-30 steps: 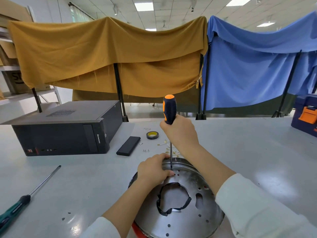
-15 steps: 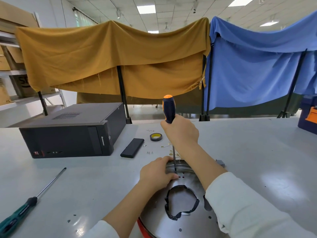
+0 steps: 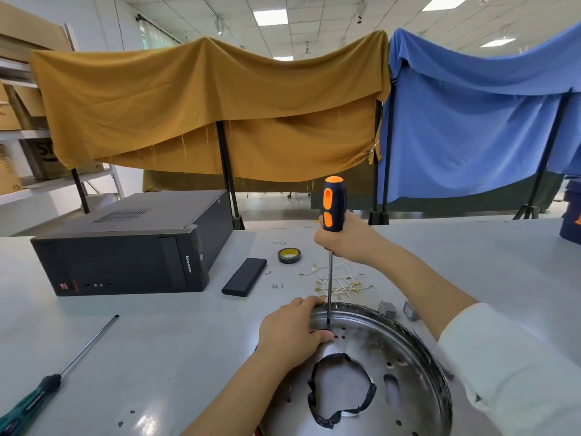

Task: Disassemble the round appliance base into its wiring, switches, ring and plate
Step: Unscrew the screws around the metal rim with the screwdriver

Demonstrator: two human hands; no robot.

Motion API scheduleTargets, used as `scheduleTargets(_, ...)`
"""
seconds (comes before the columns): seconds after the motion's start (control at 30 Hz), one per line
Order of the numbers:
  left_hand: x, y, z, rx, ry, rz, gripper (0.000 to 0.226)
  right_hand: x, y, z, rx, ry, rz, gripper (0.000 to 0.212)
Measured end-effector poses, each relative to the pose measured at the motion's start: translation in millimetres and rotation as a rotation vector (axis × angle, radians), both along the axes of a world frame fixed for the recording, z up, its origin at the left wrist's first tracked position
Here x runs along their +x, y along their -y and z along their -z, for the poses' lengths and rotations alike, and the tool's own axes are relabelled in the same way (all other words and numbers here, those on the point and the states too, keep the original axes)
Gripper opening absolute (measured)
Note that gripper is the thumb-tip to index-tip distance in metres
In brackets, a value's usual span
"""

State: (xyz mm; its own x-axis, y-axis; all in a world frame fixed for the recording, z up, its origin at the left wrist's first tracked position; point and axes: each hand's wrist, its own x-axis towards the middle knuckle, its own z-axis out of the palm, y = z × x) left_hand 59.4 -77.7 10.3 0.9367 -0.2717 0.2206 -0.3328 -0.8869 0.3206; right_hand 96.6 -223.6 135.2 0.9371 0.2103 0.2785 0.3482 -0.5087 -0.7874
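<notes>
The round metal appliance base [image 3: 405, 350] lies on the table in front of me, a shiny plate with small holes and a central opening edged in black tape [image 3: 341, 416]. My left hand [image 3: 290, 333] grips its far left rim. My right hand [image 3: 345, 237] holds an orange-and-black screwdriver [image 3: 332, 204] upright, its tip set into the plate near the rim, just beside my left fingers. Loose white wires with brass terminals [image 3: 338, 281] lie behind the base. Two small grey switch parts [image 3: 397, 309] sit by the rim at the right.
A black desktop computer case [image 3: 125, 247] lies at the back left. A black flat box [image 3: 244, 276], a tape roll [image 3: 289, 255] and small screws [image 3: 277, 286] lie mid-table. A long green-handled screwdriver [image 3: 59, 372] lies at the left. Cloth-draped racks stand behind the table.
The camera has shifted, so the view has slid left and down. Both hands keep their grips, and the screwdriver stays upright in the plate.
</notes>
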Motion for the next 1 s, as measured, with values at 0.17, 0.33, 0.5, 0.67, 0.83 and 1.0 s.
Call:
scheduleTargets(0.17,-0.9,-0.1,-0.9,-0.015,-0.010,-0.002,0.054,-4.2,2.7,4.1,-0.125,0.112,0.149,0.027)
scheduleTargets(0.33,-0.5,0.3,-0.9,-0.025,-0.017,0.008,0.054,-13.1,-22.6,8.5,0.411,0.128,0.289,0.033)
scheduleTargets(0.5,-0.9,-0.1,-0.5,-0.021,-0.021,0.011,0.054,-14.2,-28.4,2.8,0.690,0.020,0.113,0.024)
scheduleTargets(0.67,-0.6,-0.8,-0.9,-0.030,-0.015,0.016,0.054,-14.9,-7.7,1.5,0.668,-0.180,-0.430,0.030)
scheduleTargets(0.83,1.2,-0.7,1.4,-0.037,-0.012,0.018,0.055,-24.9,-16.8,2.1,0.454,0.139,0.185,0.030)
scheduleTargets(1.0,1.5,-0.3,2.4,-0.048,-0.023,0.017,0.054,-28.5,-31.8,8.3,0.507,0.268,0.277,0.019)
